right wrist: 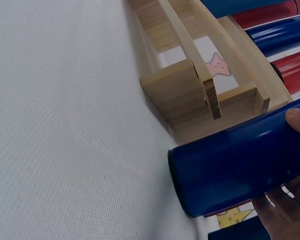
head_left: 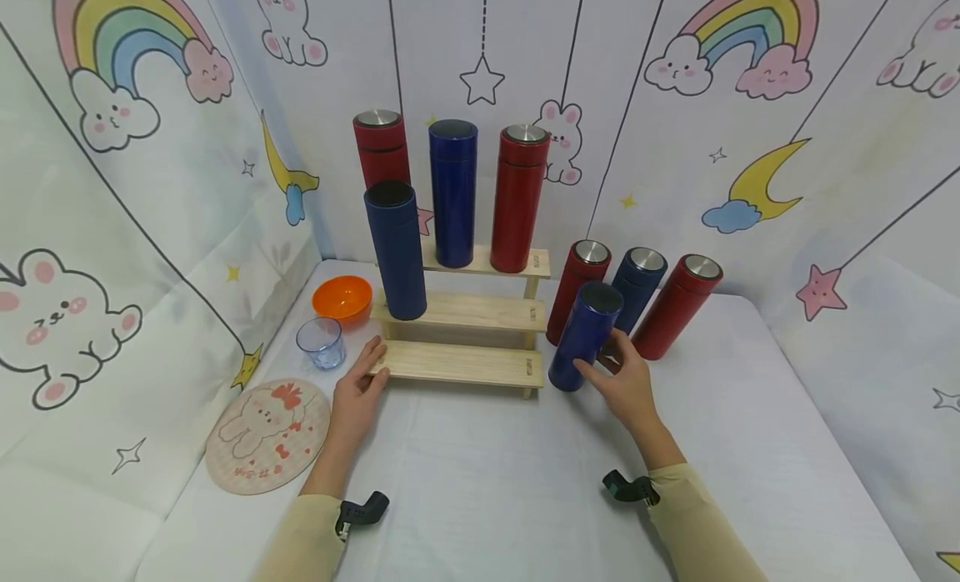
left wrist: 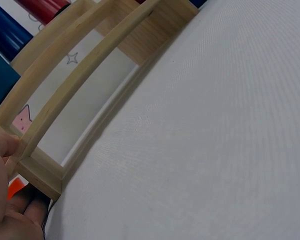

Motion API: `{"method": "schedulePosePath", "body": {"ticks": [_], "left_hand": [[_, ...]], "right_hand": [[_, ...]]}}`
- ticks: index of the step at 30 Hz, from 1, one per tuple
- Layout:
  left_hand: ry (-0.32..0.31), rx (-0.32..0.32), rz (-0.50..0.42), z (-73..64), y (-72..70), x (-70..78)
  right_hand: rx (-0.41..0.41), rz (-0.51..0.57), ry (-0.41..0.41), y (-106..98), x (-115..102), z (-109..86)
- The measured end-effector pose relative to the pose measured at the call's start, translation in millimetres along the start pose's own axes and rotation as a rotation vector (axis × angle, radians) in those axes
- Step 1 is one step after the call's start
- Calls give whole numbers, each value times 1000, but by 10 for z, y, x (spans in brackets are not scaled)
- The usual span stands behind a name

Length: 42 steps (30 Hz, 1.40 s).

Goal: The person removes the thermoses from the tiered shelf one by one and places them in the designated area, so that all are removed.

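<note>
My right hand (head_left: 626,386) holds a blue thermos flask (head_left: 585,336) around its lower half, thumb on the near side and fingers behind. The flask leans a little, just right of a three-step wooden rack (head_left: 457,361); in the right wrist view its base (right wrist: 182,182) is close over the white cloth. My left hand (head_left: 360,394) grips the left end of the rack's lowest step, the thumb at its front edge and the fingers by the end support (left wrist: 42,177). On the middle step stands a dark blue flask (head_left: 397,253), at the left.
The top step carries a red flask (head_left: 381,153), a blue flask (head_left: 453,194) and another red flask (head_left: 519,203). Behind my right hand stand two red flasks and a blue flask (head_left: 637,286). At left are an orange bowl (head_left: 341,298), a glass (head_left: 321,344) and a round mat (head_left: 266,436).
</note>
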State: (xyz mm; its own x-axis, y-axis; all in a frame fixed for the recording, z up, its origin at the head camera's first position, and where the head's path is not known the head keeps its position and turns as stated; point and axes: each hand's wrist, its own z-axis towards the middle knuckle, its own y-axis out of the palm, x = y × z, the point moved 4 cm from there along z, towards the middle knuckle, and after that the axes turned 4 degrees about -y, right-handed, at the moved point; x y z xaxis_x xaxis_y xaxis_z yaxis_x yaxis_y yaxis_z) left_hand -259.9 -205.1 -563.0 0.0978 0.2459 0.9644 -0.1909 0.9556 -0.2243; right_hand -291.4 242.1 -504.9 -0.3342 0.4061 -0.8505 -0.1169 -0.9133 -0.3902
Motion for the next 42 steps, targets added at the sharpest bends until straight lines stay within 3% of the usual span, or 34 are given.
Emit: {"method": "schedulePosePath", "body": {"ticks": [4, 12, 26, 33, 42], "left_hand": [[7, 0, -6, -1, 1, -5], [3, -1, -39, -1, 5, 28], [6, 7, -15, 3, 1, -9], [44, 3, -29, 12, 9, -24], [21, 2, -20, 4, -3, -16]], "right_hand": [[0, 1, -14, -11, 72, 5], [23, 19, -87, -65, 19, 40], [86, 17, -202, -265, -337, 142], [99, 53, -229, -332, -553, 174], [124, 35, -276, -444, -615, 278]]}}
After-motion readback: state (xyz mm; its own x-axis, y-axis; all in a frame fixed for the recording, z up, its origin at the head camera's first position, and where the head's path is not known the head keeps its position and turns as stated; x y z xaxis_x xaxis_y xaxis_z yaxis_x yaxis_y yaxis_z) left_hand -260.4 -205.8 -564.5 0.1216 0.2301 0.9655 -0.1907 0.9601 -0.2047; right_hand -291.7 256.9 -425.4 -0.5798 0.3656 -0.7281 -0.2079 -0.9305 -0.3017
